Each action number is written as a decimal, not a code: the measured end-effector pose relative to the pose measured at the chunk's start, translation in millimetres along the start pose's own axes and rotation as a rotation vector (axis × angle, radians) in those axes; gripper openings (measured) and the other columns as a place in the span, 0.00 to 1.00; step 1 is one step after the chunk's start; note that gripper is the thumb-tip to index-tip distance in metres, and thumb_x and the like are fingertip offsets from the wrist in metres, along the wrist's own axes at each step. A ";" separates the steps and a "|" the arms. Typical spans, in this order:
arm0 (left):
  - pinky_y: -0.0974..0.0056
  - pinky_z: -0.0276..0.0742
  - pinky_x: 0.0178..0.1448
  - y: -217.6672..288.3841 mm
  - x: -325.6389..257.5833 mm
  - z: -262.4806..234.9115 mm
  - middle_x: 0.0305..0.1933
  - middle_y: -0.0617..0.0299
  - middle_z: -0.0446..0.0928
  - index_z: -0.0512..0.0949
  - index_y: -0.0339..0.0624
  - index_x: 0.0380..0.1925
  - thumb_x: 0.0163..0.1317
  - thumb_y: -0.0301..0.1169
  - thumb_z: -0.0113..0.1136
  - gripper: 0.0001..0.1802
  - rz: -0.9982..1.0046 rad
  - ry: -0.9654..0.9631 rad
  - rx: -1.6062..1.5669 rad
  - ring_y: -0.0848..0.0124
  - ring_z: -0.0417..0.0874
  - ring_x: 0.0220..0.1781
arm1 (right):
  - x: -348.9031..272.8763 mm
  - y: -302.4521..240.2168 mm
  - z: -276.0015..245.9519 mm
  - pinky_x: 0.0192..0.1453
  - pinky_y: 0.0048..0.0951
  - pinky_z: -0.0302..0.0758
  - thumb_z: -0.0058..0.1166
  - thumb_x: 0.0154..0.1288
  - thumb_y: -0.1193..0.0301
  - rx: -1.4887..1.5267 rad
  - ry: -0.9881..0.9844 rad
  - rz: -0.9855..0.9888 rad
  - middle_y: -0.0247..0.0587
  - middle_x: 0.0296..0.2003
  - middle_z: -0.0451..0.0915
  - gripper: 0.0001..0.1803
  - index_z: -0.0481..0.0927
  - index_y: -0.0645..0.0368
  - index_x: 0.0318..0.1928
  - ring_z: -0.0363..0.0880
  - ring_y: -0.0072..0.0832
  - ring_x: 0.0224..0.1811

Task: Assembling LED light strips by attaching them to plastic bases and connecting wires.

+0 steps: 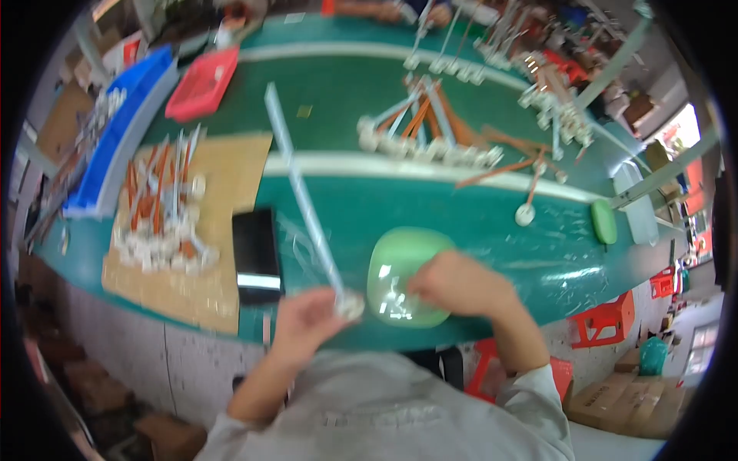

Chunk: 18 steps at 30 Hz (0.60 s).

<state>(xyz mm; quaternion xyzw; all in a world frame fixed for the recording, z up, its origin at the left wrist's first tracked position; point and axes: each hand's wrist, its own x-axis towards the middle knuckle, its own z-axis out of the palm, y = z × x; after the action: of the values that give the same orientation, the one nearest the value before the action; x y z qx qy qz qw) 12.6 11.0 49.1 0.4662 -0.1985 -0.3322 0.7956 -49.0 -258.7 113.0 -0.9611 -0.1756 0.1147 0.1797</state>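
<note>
My left hand (304, 319) is closed on a long pale blue-grey strip with a white round end piece (351, 306). The strip (302, 201) slants up and away over the green table. At the front of the table, a light green shallow bowl (388, 257) stands just right of that end piece. My right hand (461, 284) reaches over the bowl's right side with fingertips drawn together in its hollow. Whatever they may pinch is too blurred to make out. Several small shiny bits show at the bottom of the bowl.
Left of my hands lie a black flat case (257, 250) and a cardboard sheet (223, 165) bearing a pile of white-ended brown and grey strips (165, 223). Behind are a red tray (202, 83) and blue bin (127, 134). More strips (427, 131) are heaped beyond the white band.
</note>
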 end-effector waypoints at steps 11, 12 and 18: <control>0.50 0.80 0.56 17.4 16.7 6.5 0.53 0.33 0.75 0.72 0.24 0.53 0.62 0.25 0.59 0.20 0.184 -0.085 -0.008 0.53 0.82 0.52 | -11.9 -14.1 4.3 0.31 0.31 0.76 0.61 0.50 0.82 0.203 0.434 0.063 0.42 0.27 0.82 0.06 0.81 0.63 0.31 0.81 0.37 0.28; 0.50 0.80 0.56 17.1 16.3 9.6 0.53 0.33 0.75 0.72 0.25 0.52 0.62 0.25 0.59 0.20 0.185 -0.085 -0.013 0.52 0.81 0.52 | -14.3 -15.9 6.0 0.31 0.31 0.76 0.61 0.50 0.82 0.202 0.436 0.065 0.42 0.27 0.82 0.06 0.81 0.63 0.31 0.81 0.37 0.28; 0.53 0.80 0.54 16.4 12.9 10.0 0.52 0.35 0.76 0.72 0.29 0.51 0.63 0.26 0.59 0.18 0.168 -0.084 0.013 0.55 0.83 0.49 | -24.8 -17.8 14.8 0.25 0.24 0.72 0.61 0.49 0.82 0.205 0.607 0.123 0.40 0.24 0.81 0.07 0.81 0.60 0.31 0.78 0.29 0.22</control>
<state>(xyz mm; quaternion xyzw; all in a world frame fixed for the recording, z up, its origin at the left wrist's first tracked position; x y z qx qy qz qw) 21.0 1.4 68.5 0.4386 -0.2721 -0.2821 0.8087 -81.0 -248.1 110.3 -0.9371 -0.0434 -0.1495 0.3125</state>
